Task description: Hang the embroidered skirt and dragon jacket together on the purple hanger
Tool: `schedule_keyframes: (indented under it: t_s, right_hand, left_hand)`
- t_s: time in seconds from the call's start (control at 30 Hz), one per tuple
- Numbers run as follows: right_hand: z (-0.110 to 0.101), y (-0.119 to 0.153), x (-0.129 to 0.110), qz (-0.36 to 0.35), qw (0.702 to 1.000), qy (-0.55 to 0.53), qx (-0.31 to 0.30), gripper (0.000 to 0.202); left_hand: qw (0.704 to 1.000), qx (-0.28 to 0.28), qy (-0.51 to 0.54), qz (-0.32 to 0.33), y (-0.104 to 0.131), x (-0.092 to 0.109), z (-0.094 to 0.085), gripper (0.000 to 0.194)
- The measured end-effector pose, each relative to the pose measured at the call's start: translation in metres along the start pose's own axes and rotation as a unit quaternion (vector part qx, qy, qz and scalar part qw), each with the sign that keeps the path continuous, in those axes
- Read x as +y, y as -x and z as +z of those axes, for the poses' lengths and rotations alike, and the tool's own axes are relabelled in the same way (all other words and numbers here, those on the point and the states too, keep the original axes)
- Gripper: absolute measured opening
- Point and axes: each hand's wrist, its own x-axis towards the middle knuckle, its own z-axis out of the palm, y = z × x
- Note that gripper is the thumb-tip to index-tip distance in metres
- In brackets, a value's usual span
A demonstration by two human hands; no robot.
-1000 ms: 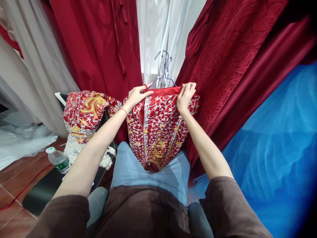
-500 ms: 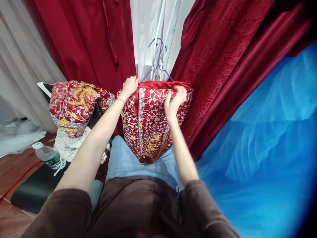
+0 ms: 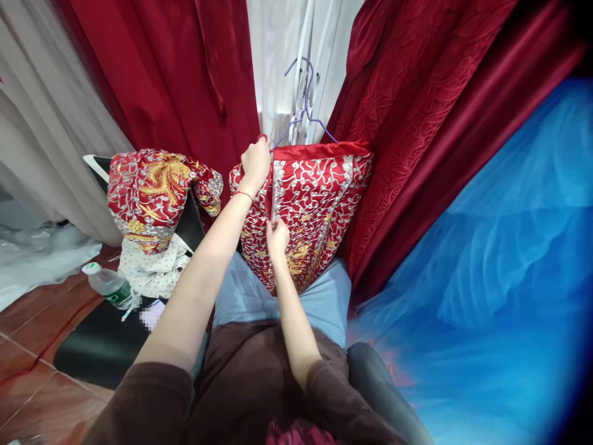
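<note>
A red garment point(image 3: 319, 191) with silver and gold embroidery hangs in front of me on a purple wire hanger point(image 3: 306, 105), its lower end between my knees. My left hand point(image 3: 256, 164) is closed on the garment's top edge, left of the hanger's hook. Lower down, my right hand point(image 3: 278, 238) pinches the garment at the bottom of a slit in its front. What lies between those fingertips is too small to make out beyond the cloth edge.
A second embroidered red garment point(image 3: 151, 198) lies over a black chair point(image 3: 92, 346) on the left, with a dotted white cloth point(image 3: 152, 269) and a plastic bottle point(image 3: 109, 285). Red curtains point(image 3: 171, 74) hang behind; blue tulle point(image 3: 509, 278) spreads at the right.
My right hand has moved from the garment's upper right down and left to the slit, and its fingers have closed. My left hand stays at the top edge. The view has shifted slightly.
</note>
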Motion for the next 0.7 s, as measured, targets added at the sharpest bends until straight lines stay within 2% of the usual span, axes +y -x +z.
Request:
schedule_keyframes:
  t_s: [0.13,0.3,0.57,0.7]
  right_hand:
    - [0.002,-0.002,-0.002,0.042,0.998,-0.039,-0.008,0.016]
    - [0.001,0.009,0.005,0.01,0.99,-0.14,-0.017,0.014]
    - [-0.009,0.022,0.012,0.033,0.974,-0.224,-0.016,0.02]
    - [-0.011,0.022,0.004,0.048,0.95,-0.307,-0.023,0.018]
  left_hand:
    - [1.0,-0.003,-0.008,-0.01,0.002,0.0,-0.002,0.064]
    - [1.0,0.0,0.002,0.015,0.001,-0.004,-0.003,0.067]
    - [1.0,0.001,0.004,0.004,0.002,-0.003,0.003,0.065]
    - [1.0,-0.004,0.009,0.019,0.0,-0.004,0.003,0.067]
